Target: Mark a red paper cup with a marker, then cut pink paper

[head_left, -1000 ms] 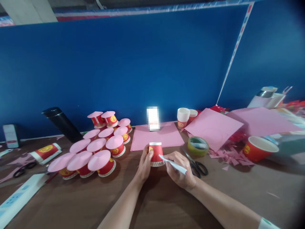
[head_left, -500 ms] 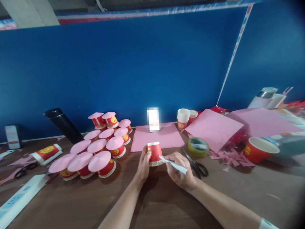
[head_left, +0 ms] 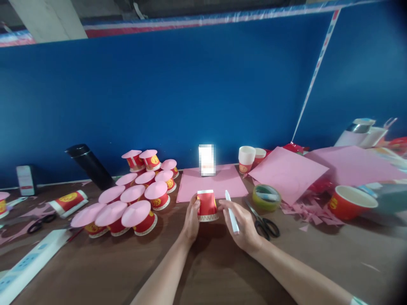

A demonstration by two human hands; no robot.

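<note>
White pen point(head_left: 233, 221) raised clear of the red cup point(head_left: 207, 207)

The left hand point(head_left: 191, 218) is closed around the left side of the red cup, which stands upside down above the middle of the worktop point(head_left: 203, 271), its white base up and its zigzag-patterned rim down. The right hand point(head_left: 241, 224) grips the white pen, tip pointing up and toward the far side; its fingertips are just beside the cup's right wall, and whether they touch it cannot be told.

No lettering can be made out. Round gold emblems mark the pink-topped cups point(head_left: 136, 214) on the left and the lying cup point(head_left: 68, 202) farther left, their detail too small to read. The bright screen point(head_left: 207, 160) at the far middle is pixelated.

The worktop's far edge meets a blue partition point(head_left: 190, 84); its near edge is out of view. Brown surface runs between the pink-topped cups and the left forearm, and on the near side between both forearms. The pink sheets point(head_left: 190, 186) lie just beyond the red cup. Black-handled scissors point(head_left: 261, 219) and a yellow-green tape roll point(head_left: 265, 205) sit close by the right hand, narrowing that side.

Half a second ago the pen slanted left with its tip at the cup's right side; now it has swung away, while the left hand keeps its hold. Part of another pink-topped cup now shows at the left border.
</note>
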